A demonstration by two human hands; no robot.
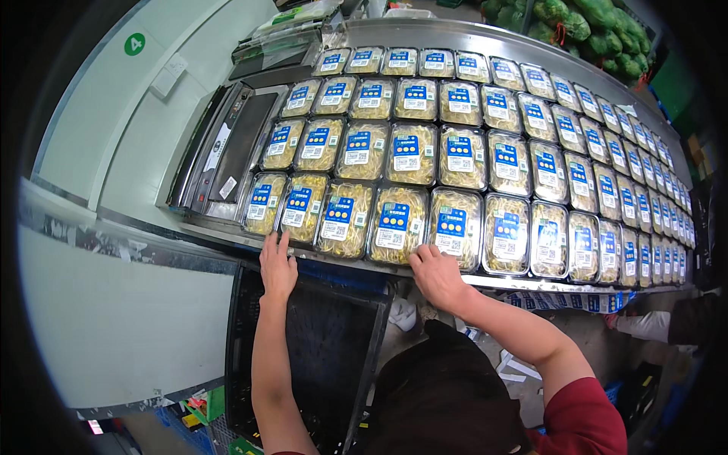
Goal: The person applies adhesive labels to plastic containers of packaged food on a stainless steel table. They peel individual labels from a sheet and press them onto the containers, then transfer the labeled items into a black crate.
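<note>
Long rows of labelled clear plastic trays of bean sprouts cover a stainless steel table. My left hand rests at the table's front edge, its fingertips at the lower edges of the two leftmost front trays, one sprout tray and its neighbour. My right hand has its curled fingers against the near edge between another front-row tray and the tray to its right. Neither hand lifts a tray; the right fingertips are partly hidden.
A film wrapping machine stands left of the trays. A black crate is below the table edge. A strip of printed labels hangs under the edge. Bagged green vegetables lie behind. Another person's leg shows at right.
</note>
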